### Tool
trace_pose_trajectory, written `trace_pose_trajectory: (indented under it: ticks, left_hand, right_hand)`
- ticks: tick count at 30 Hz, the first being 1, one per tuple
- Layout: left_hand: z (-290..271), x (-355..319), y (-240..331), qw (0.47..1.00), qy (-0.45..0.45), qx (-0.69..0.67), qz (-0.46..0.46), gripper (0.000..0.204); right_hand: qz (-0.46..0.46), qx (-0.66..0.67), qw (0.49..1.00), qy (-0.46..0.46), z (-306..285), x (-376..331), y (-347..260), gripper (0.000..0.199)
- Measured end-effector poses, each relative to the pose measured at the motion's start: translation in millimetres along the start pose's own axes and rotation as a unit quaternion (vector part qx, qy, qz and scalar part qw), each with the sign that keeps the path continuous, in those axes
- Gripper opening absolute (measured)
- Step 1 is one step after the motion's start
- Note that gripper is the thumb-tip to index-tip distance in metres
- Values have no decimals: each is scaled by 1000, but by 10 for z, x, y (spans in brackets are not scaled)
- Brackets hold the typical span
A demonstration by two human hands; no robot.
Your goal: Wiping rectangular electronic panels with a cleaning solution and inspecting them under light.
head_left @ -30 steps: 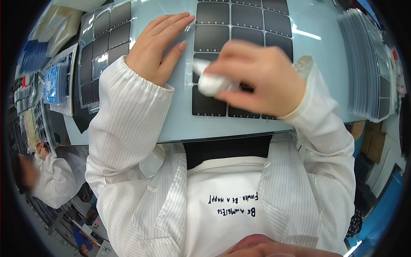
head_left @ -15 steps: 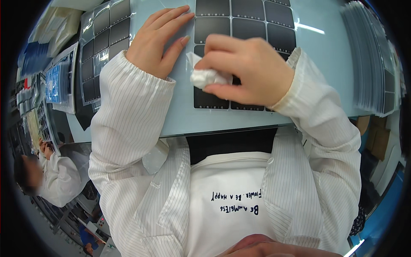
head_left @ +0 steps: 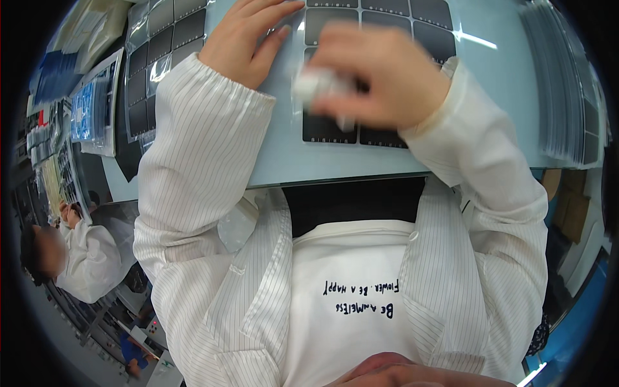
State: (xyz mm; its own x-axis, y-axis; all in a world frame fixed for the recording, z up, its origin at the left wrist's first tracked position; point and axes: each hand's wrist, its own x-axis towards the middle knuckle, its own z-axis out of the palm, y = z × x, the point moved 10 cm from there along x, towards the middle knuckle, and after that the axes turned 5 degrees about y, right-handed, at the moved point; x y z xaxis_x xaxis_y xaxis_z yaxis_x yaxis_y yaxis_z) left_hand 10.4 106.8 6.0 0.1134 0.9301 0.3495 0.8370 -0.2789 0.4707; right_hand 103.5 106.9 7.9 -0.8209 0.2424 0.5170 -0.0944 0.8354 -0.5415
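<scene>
On the pale table in front of me lies a clear sheet with a grid of dark rounded panels. My right hand is over the sheet, smeared by motion, with fingers and thumb closed round a crumpled white wipe. The wipe is at the sheet's left edge and hides some panels. My left hand rests flat beside that edge, fingers stretched out and holding nothing, fingertips close to the upper panels. To its left lies another sheet of dark panels, partly cut off by the picture's top.
A tall stack of clear sheets stands at the table's right side. Packs in blue and clear film lie at the left. The table's front edge runs close to my body. A co-worker in white sits at the far left.
My right hand has moved up a little with the wipe and is blurred. The whole view has shifted slightly, so the sheet appears higher. The left hand stays stretched out beside the sheet.
</scene>
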Motion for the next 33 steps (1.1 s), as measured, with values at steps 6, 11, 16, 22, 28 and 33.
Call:
trace_pose_trajectory:
  ticks: [6, 11, 16, 22, 28, 33]
  left_hand:
    - [8, 82, -38, 1000, 7, 8, 3, 33]
    - [-16, 70, -105, 999, 35, -10, 6, 32]
    - [-3, 41, -200, 996, 52, -67, -16, 33]
    - [178, 22, -650, 897, 51, -392, -199, 39]
    - [264, -12, -648, 709, 24, -622, -332, 50]
    - [233, 28, -641, 663, 20, -666, -340, 55]
  right_hand:
    - [208, -260, 925, 182, -920, -41, 807, 24]
    - [125, -162, 976, 78, -318, 60, 316, 25]
    - [137, -36, 989, 27, -250, 219, 215, 24]
    - [198, -211, 952, 105, -635, 72, 679, 22]
    - [184, 7, 983, 7, -334, 110, 232, 21]
    - [230, -198, 938, 166, -713, 66, 708, 21]
